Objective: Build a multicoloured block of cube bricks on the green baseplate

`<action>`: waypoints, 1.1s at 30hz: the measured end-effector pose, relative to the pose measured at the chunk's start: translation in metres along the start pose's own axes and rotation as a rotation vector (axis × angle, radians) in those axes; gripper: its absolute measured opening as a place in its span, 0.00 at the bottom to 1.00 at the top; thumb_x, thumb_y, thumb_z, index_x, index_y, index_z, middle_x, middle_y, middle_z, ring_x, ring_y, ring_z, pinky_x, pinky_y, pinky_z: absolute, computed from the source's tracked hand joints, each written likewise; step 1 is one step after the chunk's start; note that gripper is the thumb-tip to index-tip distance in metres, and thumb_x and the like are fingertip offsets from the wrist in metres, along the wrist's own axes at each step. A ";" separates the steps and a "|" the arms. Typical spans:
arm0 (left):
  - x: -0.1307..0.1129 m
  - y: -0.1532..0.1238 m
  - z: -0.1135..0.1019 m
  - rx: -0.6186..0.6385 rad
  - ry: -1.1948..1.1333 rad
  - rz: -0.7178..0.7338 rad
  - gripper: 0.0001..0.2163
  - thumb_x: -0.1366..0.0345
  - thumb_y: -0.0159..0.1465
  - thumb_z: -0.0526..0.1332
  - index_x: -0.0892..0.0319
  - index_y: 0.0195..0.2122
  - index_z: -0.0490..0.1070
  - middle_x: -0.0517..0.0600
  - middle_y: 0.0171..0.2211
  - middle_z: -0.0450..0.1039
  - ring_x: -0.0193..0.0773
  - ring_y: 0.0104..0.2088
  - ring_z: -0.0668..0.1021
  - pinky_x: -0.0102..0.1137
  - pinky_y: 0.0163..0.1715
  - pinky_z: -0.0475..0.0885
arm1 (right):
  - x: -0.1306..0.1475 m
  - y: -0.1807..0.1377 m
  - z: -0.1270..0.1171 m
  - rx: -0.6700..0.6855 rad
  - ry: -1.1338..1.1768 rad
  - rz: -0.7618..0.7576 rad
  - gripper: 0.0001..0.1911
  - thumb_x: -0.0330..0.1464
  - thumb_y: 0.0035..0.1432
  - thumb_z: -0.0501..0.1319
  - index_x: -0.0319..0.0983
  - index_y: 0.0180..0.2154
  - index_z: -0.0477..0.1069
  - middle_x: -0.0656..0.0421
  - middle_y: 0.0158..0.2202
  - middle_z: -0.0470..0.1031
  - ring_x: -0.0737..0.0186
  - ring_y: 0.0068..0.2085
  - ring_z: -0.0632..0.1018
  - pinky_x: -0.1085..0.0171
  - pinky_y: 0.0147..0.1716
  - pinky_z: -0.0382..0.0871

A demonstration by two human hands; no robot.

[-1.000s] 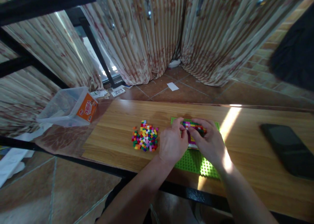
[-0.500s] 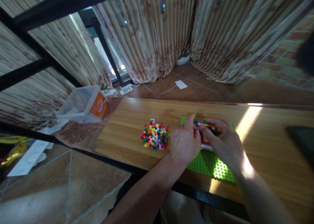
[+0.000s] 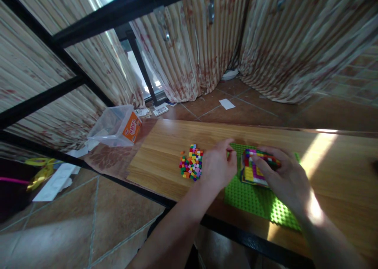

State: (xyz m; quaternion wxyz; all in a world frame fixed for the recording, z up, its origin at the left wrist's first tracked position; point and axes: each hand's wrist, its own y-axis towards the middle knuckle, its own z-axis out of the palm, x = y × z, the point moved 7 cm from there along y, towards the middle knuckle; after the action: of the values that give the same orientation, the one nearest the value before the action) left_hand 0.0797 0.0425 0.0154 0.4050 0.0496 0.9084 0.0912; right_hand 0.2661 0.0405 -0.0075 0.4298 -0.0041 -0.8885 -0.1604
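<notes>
A flat block (image 3: 250, 174) built of small toy bricks in several colours lies on a green studded baseplate (image 3: 248, 200). My right hand (image 3: 286, 174) grips it from the right, its thumb across the top and its fingers along the far side, covering part of it. Left of the block, my left hand (image 3: 219, 164) is over the baseplate's left edge, apart from the block. Its thumb and index finger are spread, with nothing visible between them. Close to that hand's left side lies a pile of loose toy bricks (image 3: 190, 163) on the wooden table.
The wooden table (image 3: 159, 155) has a dark front edge. Beyond its left end stands a clear plastic bin (image 3: 110, 129) with an orange label. A black metal frame (image 3: 100, 23) crosses the upper left before striped curtains (image 3: 189, 56). White paper (image 3: 226, 104) lies on the tiled floor.
My left hand has drawn back leftward from the block and parted its fingers, uncovering the block's left side. My right hand stays on the block. The whole view has shifted slightly.
</notes>
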 end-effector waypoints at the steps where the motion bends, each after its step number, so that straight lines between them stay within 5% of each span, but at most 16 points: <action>1: 0.010 0.005 -0.011 -0.034 0.048 -0.039 0.16 0.70 0.66 0.58 0.60 0.55 0.70 0.53 0.42 0.80 0.38 0.39 0.81 0.34 0.45 0.75 | 0.000 -0.001 0.000 -0.005 0.003 -0.012 0.24 0.54 0.56 0.62 0.44 0.43 0.79 0.51 0.47 0.75 0.46 0.49 0.77 0.45 0.53 0.70; 5: 0.056 0.017 -0.054 -0.089 0.388 -0.266 0.12 0.68 0.65 0.60 0.64 0.49 0.74 0.60 0.46 0.78 0.46 0.48 0.80 0.38 0.50 0.73 | -0.003 -0.002 -0.002 -0.031 0.000 -0.013 0.23 0.53 0.57 0.62 0.44 0.44 0.78 0.51 0.48 0.76 0.46 0.49 0.77 0.43 0.53 0.70; 10: 0.085 0.017 -0.065 -0.014 0.565 -0.394 0.09 0.63 0.66 0.61 0.62 0.42 0.75 0.61 0.44 0.79 0.49 0.51 0.79 0.39 0.51 0.72 | -0.008 -0.003 -0.005 -0.061 0.004 -0.001 0.24 0.55 0.56 0.62 0.45 0.45 0.78 0.53 0.48 0.77 0.48 0.45 0.79 0.44 0.48 0.73; 25: 0.077 0.023 -0.050 0.029 0.624 -0.364 0.11 0.69 0.66 0.55 0.63 0.42 0.77 0.62 0.42 0.80 0.50 0.48 0.81 0.38 0.47 0.73 | 0.007 -0.003 -0.010 -0.086 0.032 -0.018 0.21 0.52 0.56 0.62 0.43 0.41 0.78 0.51 0.46 0.77 0.45 0.47 0.79 0.42 0.51 0.72; 33: 0.065 0.028 -0.058 -0.136 0.423 -0.280 0.07 0.72 0.62 0.61 0.61 0.41 0.75 0.55 0.41 0.79 0.43 0.45 0.80 0.35 0.48 0.73 | 0.008 -0.004 -0.012 -0.124 0.046 -0.028 0.17 0.47 0.57 0.63 0.43 0.41 0.79 0.51 0.47 0.77 0.48 0.47 0.79 0.44 0.52 0.72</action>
State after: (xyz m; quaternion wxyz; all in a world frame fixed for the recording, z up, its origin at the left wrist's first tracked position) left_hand -0.0067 0.0734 0.0118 0.2171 -0.1241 0.9627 0.1036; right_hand 0.2698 0.0323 0.0048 0.4468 -0.0145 -0.8667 -0.2213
